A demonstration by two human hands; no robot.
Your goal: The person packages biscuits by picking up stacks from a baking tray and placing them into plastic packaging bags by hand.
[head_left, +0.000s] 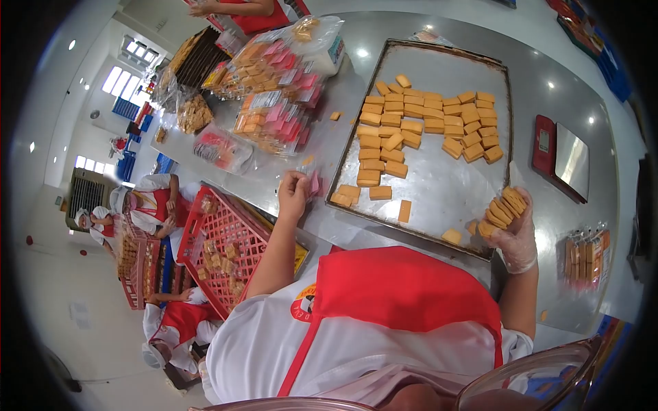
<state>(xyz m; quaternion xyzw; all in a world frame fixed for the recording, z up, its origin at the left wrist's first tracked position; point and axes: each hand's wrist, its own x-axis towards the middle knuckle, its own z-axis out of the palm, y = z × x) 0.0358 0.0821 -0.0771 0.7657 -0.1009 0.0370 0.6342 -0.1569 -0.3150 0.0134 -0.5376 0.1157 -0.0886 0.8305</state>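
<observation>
My right hand (519,240), in a clear glove, grips a row of orange-yellow biscuits (506,207) over the right front corner of a metal tray (439,185). Many rectangular biscuits (413,109) lie in rows on the tray, with a few loose ones near its front edge. My left hand (293,190) is closed at the tray's left side, beside a pink-marked clear packet (315,183); what its fingers pinch is too small to make out.
Filled packets (271,123) are piled at the back left. A red scale (543,140) and more packets (586,257) are on the right. At the left stands a red crate (226,257). Co-workers (179,322) in red aprons are at the left; another person's arm (236,8) shows at the top.
</observation>
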